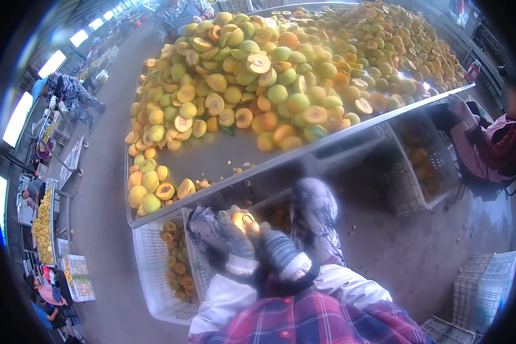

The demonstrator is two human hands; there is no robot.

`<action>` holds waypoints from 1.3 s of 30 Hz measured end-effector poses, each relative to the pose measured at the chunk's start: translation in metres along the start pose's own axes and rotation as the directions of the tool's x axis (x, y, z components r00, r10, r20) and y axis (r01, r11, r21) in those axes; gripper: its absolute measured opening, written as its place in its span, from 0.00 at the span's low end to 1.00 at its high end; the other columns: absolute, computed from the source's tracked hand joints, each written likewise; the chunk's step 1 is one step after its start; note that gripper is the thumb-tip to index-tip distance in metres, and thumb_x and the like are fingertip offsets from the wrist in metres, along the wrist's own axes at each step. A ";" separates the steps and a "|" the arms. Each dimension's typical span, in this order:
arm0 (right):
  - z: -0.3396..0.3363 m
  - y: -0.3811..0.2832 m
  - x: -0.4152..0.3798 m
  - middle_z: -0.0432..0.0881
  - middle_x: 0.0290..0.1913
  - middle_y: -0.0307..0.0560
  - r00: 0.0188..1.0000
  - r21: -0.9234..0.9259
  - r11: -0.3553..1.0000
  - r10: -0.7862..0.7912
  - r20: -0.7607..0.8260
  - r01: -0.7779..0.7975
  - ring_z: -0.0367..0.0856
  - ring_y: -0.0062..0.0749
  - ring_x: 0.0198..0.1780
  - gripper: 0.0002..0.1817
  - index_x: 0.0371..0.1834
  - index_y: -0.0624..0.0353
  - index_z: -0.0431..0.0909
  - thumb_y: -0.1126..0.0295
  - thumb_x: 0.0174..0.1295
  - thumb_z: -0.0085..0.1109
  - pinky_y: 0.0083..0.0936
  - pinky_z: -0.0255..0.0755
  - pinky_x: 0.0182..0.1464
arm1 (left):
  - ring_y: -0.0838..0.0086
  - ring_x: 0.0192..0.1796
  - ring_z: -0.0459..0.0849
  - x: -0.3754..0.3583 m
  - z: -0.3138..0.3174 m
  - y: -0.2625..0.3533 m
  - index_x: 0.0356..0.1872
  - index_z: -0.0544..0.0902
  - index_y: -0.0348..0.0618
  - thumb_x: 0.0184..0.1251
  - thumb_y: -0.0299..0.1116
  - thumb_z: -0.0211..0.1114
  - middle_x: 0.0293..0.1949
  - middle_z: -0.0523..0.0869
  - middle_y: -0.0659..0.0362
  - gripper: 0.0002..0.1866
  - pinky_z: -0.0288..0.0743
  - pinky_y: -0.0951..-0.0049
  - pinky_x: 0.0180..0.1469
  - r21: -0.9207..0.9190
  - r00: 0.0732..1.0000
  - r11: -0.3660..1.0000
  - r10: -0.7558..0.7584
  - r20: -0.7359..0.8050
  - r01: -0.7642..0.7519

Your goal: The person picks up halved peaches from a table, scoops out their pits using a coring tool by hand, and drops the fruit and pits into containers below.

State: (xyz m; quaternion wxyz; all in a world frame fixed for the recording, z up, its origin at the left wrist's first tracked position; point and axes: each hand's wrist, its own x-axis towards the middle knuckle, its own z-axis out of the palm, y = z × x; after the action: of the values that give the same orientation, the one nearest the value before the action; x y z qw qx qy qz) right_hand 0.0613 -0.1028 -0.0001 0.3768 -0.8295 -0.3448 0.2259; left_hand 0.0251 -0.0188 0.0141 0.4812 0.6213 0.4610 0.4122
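Between my knees, below the table's front edge, my gloved left hand (pixel 235 232) is closed round an orange-yellow fruit half (pixel 245 222) with its cut side up. My gloved right hand (pixel 276 247) touches the fruit's right side, its fingers bent together; whether it holds anything small is hidden. In front of both hands stands the metal-edged table (pixel 304 146) with a large heap of yellow-green and orange fruit (pixel 229 74), many pieces cut in half.
A white crate (pixel 155 286) with fruit halves is below the table at left, another crate (pixel 424 198) at right. A seated person (pixel 487 143) is at right. Stacked crates (pixel 481 286) stand lower right. Other people and a fruit table (pixel 45 221) are at far left.
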 end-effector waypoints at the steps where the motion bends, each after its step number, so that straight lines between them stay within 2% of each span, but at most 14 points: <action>1: -0.004 -0.003 -0.001 0.81 0.32 0.66 1.000 0.000 1.000 0.000 0.001 0.000 0.81 0.60 0.34 0.19 0.42 0.63 0.71 0.55 0.69 0.47 0.48 0.74 0.40 | 0.69 0.41 0.80 -0.001 0.000 0.003 0.43 0.76 0.38 0.68 0.30 0.56 0.37 0.80 0.55 0.08 0.75 0.72 0.47 0.066 0.999 0.997 0.043 0.013 -0.043; 13: -0.029 0.003 -0.011 0.81 0.30 0.60 0.986 -0.071 0.988 -0.128 0.103 0.136 0.81 0.57 0.34 0.18 0.38 0.61 0.74 0.55 0.71 0.45 0.45 0.73 0.37 | 0.69 0.37 0.79 0.007 -0.003 0.011 0.35 0.79 0.38 0.72 0.43 0.48 0.33 0.82 0.55 0.18 0.74 0.71 0.43 -0.292 0.922 0.875 -0.350 0.168 0.386; 16: -0.047 0.000 -0.014 0.80 0.29 0.61 0.971 0.108 0.973 -0.213 0.111 0.202 0.81 0.54 0.33 0.22 0.39 0.61 0.76 0.51 0.73 0.43 0.42 0.73 0.39 | 0.68 0.35 0.80 0.013 -0.007 0.005 0.31 0.80 0.38 0.74 0.47 0.45 0.31 0.83 0.55 0.24 0.75 0.72 0.41 0.080 0.966 0.990 0.095 0.240 -0.117; 19: -0.054 -0.004 -0.009 0.82 0.31 0.51 0.941 0.289 0.933 -0.276 0.195 0.214 0.81 0.38 0.34 0.24 0.43 0.60 0.78 0.49 0.73 0.42 0.30 0.73 0.42 | 0.69 0.32 0.81 0.019 -0.008 0.035 0.29 0.81 0.37 0.74 0.49 0.47 0.26 0.83 0.55 0.26 0.76 0.72 0.39 -0.326 0.868 0.843 -0.282 0.410 0.428; 21: -0.042 0.003 -0.006 0.82 0.36 0.38 0.893 0.727 0.685 -0.299 0.337 -0.045 0.77 0.21 0.40 0.23 0.47 0.59 0.79 0.49 0.73 0.44 0.19 0.70 0.45 | 0.70 0.28 0.81 0.008 -0.011 0.069 0.26 0.82 0.36 0.73 0.52 0.49 0.23 0.83 0.55 0.28 0.77 0.72 0.35 -0.154 0.908 0.953 -0.189 0.373 0.261; 22: -0.050 0.005 0.002 0.69 0.55 0.73 0.734 0.712 0.675 -0.382 0.562 -0.194 0.71 0.65 0.55 0.27 0.60 0.62 0.65 0.57 0.63 0.54 0.44 0.67 0.59 | 0.70 0.26 0.82 0.007 -0.007 0.073 0.26 0.82 0.36 0.72 0.54 0.50 0.24 0.84 0.54 0.29 0.78 0.73 0.33 -0.077 0.934 0.971 -0.196 0.299 0.228; 23: -0.056 0.001 0.006 0.69 0.55 0.73 0.731 0.712 0.675 -0.385 0.563 -0.193 0.71 0.65 0.55 0.27 0.60 0.62 0.65 0.57 0.63 0.54 0.44 0.67 0.59 | 0.70 0.26 0.82 0.010 -0.009 0.082 0.26 0.82 0.36 0.72 0.54 0.50 0.24 0.84 0.54 0.29 0.78 0.73 0.33 -0.077 0.936 0.971 -0.195 0.295 0.227; 26: -0.067 -0.010 0.008 0.71 0.55 0.69 0.724 0.667 0.703 -0.324 0.608 -0.246 0.71 0.60 0.58 0.29 0.62 0.62 0.63 0.54 0.65 0.51 0.42 0.66 0.61 | 0.69 0.24 0.81 0.018 -0.022 0.105 0.28 0.83 0.36 0.72 0.54 0.51 0.25 0.84 0.54 0.29 0.78 0.73 0.32 -0.023 0.888 0.973 -0.198 0.416 0.228; 28: -0.066 -0.010 0.010 0.82 0.44 0.39 0.844 0.454 0.891 -0.240 0.480 -0.005 0.77 0.24 0.46 0.24 0.52 0.61 0.78 0.50 0.73 0.46 0.23 0.69 0.51 | 0.70 0.43 0.84 0.029 -0.027 0.088 0.51 0.81 0.40 0.72 0.36 0.51 0.34 0.86 0.56 0.16 0.76 0.65 0.50 0.185 0.799 0.966 -0.253 0.545 0.180; 32: -0.058 -0.007 0.013 0.83 0.47 0.42 0.825 0.456 0.889 -0.221 0.520 -0.049 0.77 0.28 0.49 0.24 0.54 0.62 0.77 0.51 0.73 0.46 0.26 0.68 0.54 | 0.71 0.43 0.84 0.023 -0.033 0.064 0.46 0.83 0.41 0.73 0.38 0.51 0.36 0.86 0.58 0.15 0.76 0.69 0.49 0.017 0.901 0.993 0.102 0.422 -0.121; 34: -0.081 -0.035 0.009 0.82 0.48 0.40 0.779 0.589 0.741 -0.146 0.610 -0.323 0.76 0.25 0.50 0.24 0.54 0.62 0.77 0.52 0.73 0.45 0.24 0.67 0.54 | 0.72 0.42 0.83 0.030 -0.045 0.078 0.44 0.84 0.41 0.72 0.40 0.54 0.38 0.86 0.60 0.15 0.75 0.73 0.48 -0.395 0.760 0.823 -0.068 0.646 0.409; 35: -0.080 -0.037 0.012 0.82 0.48 0.40 0.777 0.585 0.750 -0.156 0.610 -0.310 0.76 0.25 0.50 0.24 0.54 0.62 0.77 0.52 0.73 0.45 0.24 0.67 0.54 | 0.72 0.42 0.83 0.028 -0.034 0.081 0.44 0.84 0.41 0.72 0.40 0.54 0.38 0.86 0.60 0.15 0.75 0.73 0.48 -0.408 0.769 0.822 -0.056 0.637 0.398; 37: -0.071 -0.037 0.010 0.80 0.48 0.37 0.772 0.588 0.717 -0.111 0.626 -0.374 0.74 0.22 0.50 0.23 0.54 0.62 0.77 0.53 0.74 0.45 0.21 0.67 0.53 | 0.74 0.23 0.81 0.018 -0.005 0.085 0.14 0.82 0.40 0.68 0.48 0.59 0.17 0.83 0.57 0.26 0.74 0.75 0.30 -0.032 0.993 0.993 -0.114 0.010 0.114; 39: -0.061 -0.025 0.010 0.79 0.47 0.34 0.825 0.540 0.837 -0.238 0.513 -0.095 0.73 0.21 0.48 0.22 0.52 0.62 0.77 0.53 0.74 0.45 0.20 0.67 0.52 | 0.74 0.23 0.81 0.024 -0.010 0.079 0.16 0.82 0.39 0.68 0.47 0.60 0.18 0.83 0.57 0.25 0.74 0.75 0.30 -0.077 0.995 0.993 -0.084 0.060 0.089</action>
State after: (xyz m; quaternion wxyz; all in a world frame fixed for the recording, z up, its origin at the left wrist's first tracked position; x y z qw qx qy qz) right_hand 0.0966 -0.1126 0.0557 0.4863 -0.5702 -0.3937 0.5324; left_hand 0.0350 -0.0017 0.0947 0.5356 0.5925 0.4570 0.3914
